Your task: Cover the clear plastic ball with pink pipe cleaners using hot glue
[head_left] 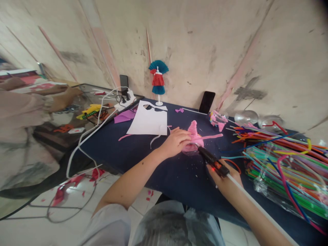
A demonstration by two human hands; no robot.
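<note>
In the head view, my left hand [176, 141] presses its fingers together on a pink pipe cleaner [214, 136], at a fuzzy pink pipe-cleaner piece [193, 127] with a pointed part standing up. Clear plastic shows under the pink piece's lower edge. My right hand [227, 179] is wrapped round a small black glue gun [211, 160] with an orange part and a lit red light. The gun's nozzle points at the pink piece, close to my left fingertips. A long white glue stick [248, 196] runs out of the gun's back. My left fingers hide part of the pink piece.
Bagged pipe cleaners [287, 174] cover the right side. Clear plastic domes [246, 118] and a phone [207, 101] stand near the wall. White paper [151, 119] and a dress figurine [158, 80] lie beyond my left hand. A power strip [126, 99] trails cables leftward. A co-worker's hand [71, 94] is at far left.
</note>
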